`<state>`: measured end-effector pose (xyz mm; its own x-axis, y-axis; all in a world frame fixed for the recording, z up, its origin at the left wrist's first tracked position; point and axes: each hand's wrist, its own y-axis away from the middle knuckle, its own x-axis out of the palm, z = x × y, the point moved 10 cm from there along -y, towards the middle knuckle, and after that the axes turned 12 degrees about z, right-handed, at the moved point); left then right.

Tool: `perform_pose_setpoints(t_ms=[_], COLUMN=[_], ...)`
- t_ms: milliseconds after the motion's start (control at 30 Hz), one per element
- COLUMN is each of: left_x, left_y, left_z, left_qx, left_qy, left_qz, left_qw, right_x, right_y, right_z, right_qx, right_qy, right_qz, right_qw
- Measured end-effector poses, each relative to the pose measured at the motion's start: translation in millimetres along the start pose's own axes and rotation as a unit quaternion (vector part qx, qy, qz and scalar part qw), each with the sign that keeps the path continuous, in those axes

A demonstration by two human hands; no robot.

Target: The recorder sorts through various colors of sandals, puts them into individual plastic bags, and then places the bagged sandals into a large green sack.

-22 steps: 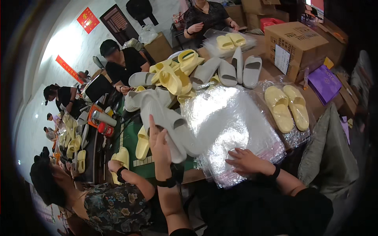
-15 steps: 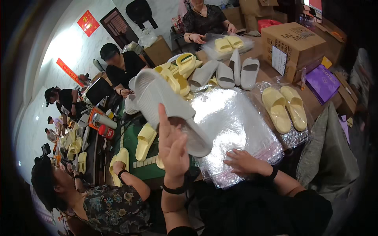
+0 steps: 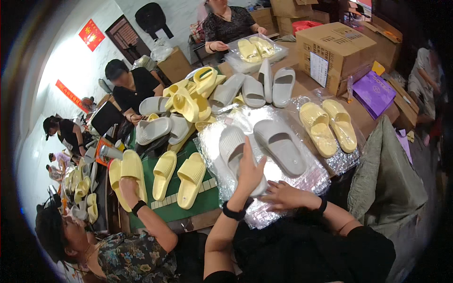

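On a stack of clear plastic bags (image 3: 309,178) lie two grey slippers, side by side. My left hand (image 3: 248,174) is over the left grey slipper (image 3: 231,141), its index finger stretched out and its thumb apart; whether it touches the slipper I cannot tell. Just right of it lies the other grey slipper (image 3: 283,148), with no hand on it. My right hand (image 3: 290,195) rests flat on the near edge of the bags, fingers spread and holding nothing.
Bagged yellow slippers (image 3: 325,125) lie to the right, near a cardboard box (image 3: 337,56) and a purple bag (image 3: 374,94). Yellow and grey slippers (image 3: 186,101) are heaped behind. At left a co-worker's hand (image 3: 128,189) is in a yellow slipper. Another person handles bagged slippers opposite.
My left hand has come down and right, and the grey slippers it held up now lie apart on the bags. At left, the co-worker's hand has lifted yellow slippers.
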<state>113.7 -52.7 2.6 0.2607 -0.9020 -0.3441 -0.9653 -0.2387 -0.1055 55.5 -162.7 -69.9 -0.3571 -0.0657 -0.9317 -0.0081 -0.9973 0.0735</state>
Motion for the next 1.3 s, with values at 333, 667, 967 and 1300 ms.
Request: perform_pose_setpoints(t_ms=[333,667,967,1300], left_x=[38.2,47.5,20.0,40.6], left_y=[99.7,110.2,126.1,105.6], left_z=[32.2,40.7,64.6,89.7], left_qx=[0.026,0.102,0.019,0.063], left_qy=[-0.360,-0.417,-0.214,-0.057], left_qz=[0.074,0.061,-0.055,0.086], left_qw=[0.930,0.901,0.975,0.993], right_x=[-71.7,-66.5,-101.1,-88.5], right_y=[27.3,-81.2,-14.4,85.0], right_z=[-114.3,-105.1,-102.2,-14.6], right_qx=[0.181,0.239,0.148,-0.119], right_qy=[-0.149,-0.094,-0.259,-0.388], right_qz=[-0.158,-0.034,-0.201,0.030], right_qw=[0.959,0.966,0.933,0.913])
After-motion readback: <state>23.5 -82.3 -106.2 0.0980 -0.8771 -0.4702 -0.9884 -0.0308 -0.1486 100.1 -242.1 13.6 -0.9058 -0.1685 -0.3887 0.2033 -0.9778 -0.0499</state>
